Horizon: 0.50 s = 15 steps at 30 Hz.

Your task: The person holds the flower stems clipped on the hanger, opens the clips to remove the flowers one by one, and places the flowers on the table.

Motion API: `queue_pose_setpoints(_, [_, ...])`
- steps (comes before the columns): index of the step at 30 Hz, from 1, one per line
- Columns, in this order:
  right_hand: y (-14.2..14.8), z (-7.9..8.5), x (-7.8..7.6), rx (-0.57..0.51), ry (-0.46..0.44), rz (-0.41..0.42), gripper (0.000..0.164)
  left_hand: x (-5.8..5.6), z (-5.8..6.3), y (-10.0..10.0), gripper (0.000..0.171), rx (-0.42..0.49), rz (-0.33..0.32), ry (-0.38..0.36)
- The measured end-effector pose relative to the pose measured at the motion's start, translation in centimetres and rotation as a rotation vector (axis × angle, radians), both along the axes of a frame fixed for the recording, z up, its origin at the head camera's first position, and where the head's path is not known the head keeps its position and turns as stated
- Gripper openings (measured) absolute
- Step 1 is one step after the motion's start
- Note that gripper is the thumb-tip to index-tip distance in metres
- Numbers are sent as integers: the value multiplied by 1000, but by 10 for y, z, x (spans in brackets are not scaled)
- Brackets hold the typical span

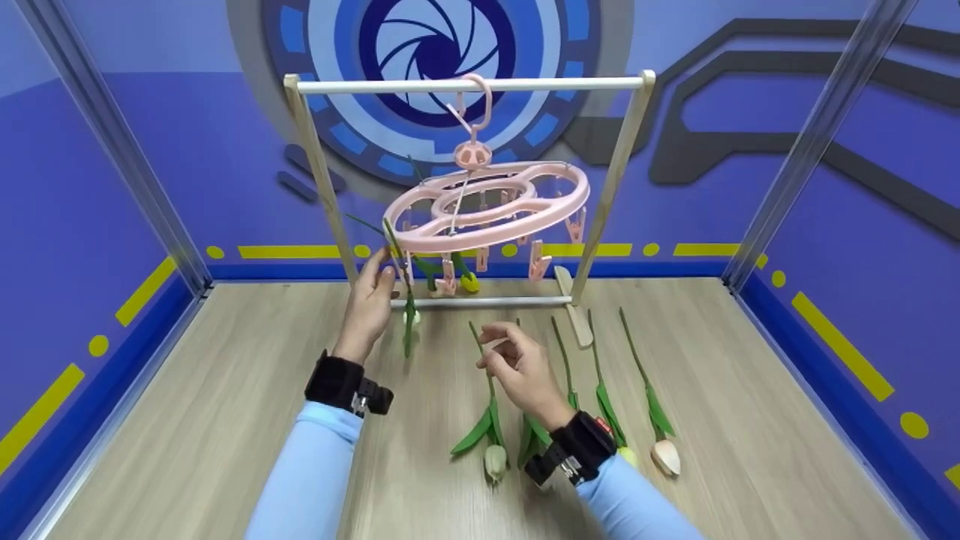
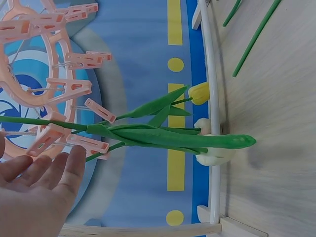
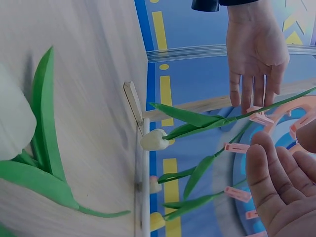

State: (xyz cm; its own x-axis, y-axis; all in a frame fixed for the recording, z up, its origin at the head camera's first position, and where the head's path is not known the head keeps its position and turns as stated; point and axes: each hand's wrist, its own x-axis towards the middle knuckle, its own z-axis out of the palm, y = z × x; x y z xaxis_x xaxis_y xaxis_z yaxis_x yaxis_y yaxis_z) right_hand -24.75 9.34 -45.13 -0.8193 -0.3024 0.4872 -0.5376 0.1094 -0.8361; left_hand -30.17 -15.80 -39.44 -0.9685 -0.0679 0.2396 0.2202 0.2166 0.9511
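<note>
My left hand [image 1: 367,304] is beside the left end of a pink clip hanger [image 1: 487,241], its fingers extended right at a pink clip [image 2: 47,139]. A white tulip [image 3: 154,140] hangs bloom-down from that clip, stem up past the hanger's ring. Behind it, a yellow tulip [image 2: 199,93] and a pale pinkish tulip [image 3: 155,184] also hang from clips. My right hand [image 1: 525,371] is raised over the table with fingers loosely bent and nothing in them. Below it lies a tulip with a pale greenish-white bloom [image 1: 495,461].
The hanger hooks over the top bar of a wooden rack [image 1: 337,86] with a foot [image 1: 577,322] on the table. Several more tulips lie right of centre, among them a peach one [image 1: 665,457]; my right arm partly covers some. Blue printed walls enclose the table.
</note>
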Motion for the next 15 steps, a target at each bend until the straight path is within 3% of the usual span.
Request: queue_pose_setpoints(15, [-3,-1,-3,-8,-18,0,28,7,1,11,41,51,22,79])
